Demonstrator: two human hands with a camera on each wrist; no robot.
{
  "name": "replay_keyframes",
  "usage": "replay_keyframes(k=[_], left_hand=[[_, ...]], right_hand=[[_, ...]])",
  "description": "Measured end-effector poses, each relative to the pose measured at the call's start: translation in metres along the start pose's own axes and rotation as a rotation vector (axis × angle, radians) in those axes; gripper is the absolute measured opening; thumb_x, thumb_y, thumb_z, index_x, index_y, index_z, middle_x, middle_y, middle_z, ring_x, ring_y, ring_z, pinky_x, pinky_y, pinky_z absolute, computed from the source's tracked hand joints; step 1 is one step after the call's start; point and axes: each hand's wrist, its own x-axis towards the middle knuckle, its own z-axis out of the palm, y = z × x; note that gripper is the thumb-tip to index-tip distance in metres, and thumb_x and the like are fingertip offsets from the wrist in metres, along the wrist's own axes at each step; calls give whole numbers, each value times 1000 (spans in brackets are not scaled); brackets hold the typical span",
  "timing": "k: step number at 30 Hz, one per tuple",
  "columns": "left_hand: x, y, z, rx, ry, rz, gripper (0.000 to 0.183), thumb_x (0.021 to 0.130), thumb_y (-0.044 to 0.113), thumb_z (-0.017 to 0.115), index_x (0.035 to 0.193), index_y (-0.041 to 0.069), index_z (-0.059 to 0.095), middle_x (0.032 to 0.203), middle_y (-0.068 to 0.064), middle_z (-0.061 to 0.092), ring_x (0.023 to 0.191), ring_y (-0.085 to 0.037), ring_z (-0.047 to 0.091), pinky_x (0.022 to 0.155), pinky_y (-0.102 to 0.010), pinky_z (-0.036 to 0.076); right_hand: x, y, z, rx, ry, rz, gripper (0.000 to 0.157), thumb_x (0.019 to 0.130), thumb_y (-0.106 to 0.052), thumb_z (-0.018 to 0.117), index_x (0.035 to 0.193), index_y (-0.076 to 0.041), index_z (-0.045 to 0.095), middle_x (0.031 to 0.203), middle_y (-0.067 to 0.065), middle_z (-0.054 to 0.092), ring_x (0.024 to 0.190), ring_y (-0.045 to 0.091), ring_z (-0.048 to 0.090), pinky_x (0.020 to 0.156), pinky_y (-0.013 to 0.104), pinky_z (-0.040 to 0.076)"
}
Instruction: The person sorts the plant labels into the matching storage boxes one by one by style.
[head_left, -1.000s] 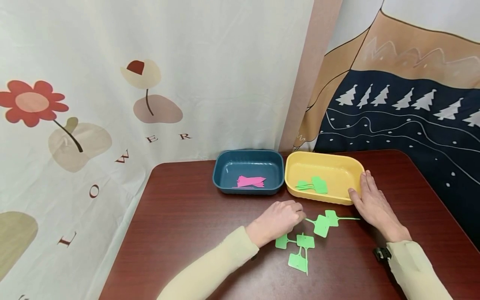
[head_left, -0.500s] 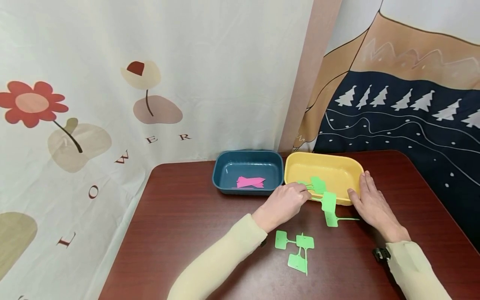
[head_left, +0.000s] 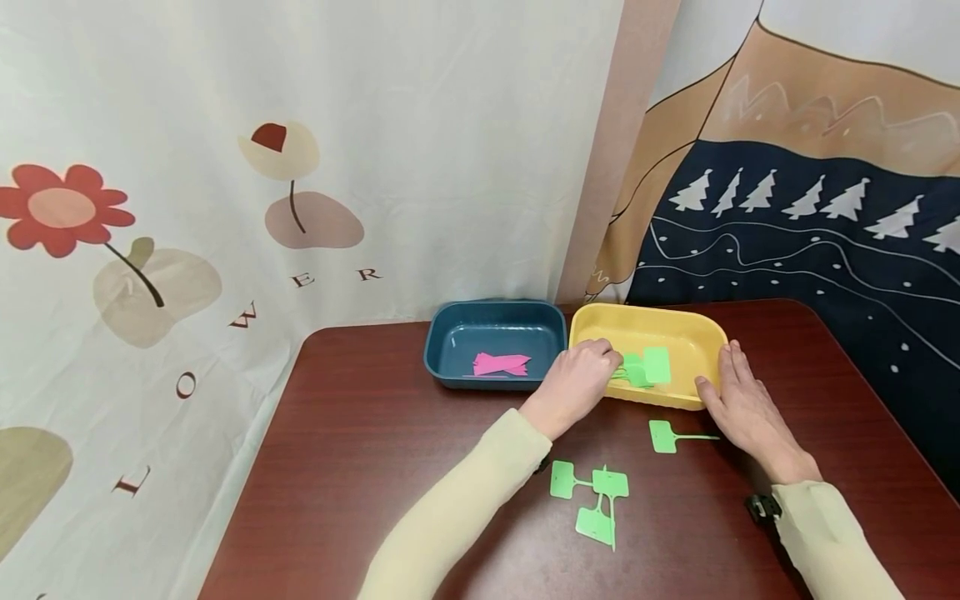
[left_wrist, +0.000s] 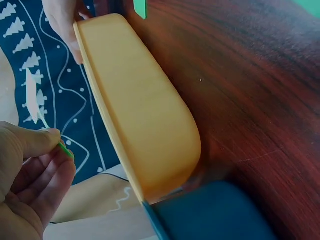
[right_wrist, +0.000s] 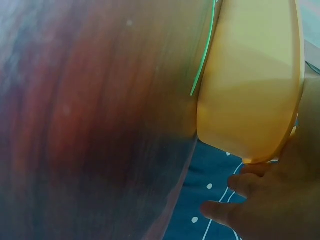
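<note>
My left hand (head_left: 572, 385) is over the left part of the yellow tray (head_left: 678, 333). Between thumb and fingertips it pinches the thin stem of a green tag (head_left: 657, 365), whose flat square head points right. In the left wrist view the tag (left_wrist: 31, 97) is held above the tray's rim. Other green tags (head_left: 633, 372) lie inside the tray, partly covered by the hand and the held tag. My right hand (head_left: 753, 421) rests against the tray's right end, fingers straight and thumb at the near corner; the right wrist view shows its fingers (right_wrist: 222, 212) beside the tray wall.
A blue tray (head_left: 498, 332) with pink pieces (head_left: 501, 364) stands left of the yellow one. One green tag (head_left: 663, 437) lies in front of the yellow tray. Nearer on the brown table (head_left: 337, 442), 3 tags (head_left: 611, 483) lie together. Printed curtains (head_left: 450, 167) hang behind.
My left hand has lifted a green tag off the table and carried it up and away over the yellow tray. My right hand has stayed at the tray's end.
</note>
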Motion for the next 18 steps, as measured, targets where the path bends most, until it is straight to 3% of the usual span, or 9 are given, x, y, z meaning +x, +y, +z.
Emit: replay_keyframes(k=[11,18], left_hand=[[19,-5,22,66,-86,-37,22,103,6,63,112,17,79,100,0,69,90,-13,66,76,-25,59],[30,-9,32,55,-169,-59,23,103,6,62,110,19,79,99,0,71,89,-14,68,76,-27,59]], right_hand=[[0,0,0,2,2,2,80,112,-43,32,159,11,-5,166,34,-8,153,52,-1,113,76,13],[0,0,0,2,5,0,80,112,-43,32,159,11,-5,166,34,-7,154,52,0,112,77,14]])
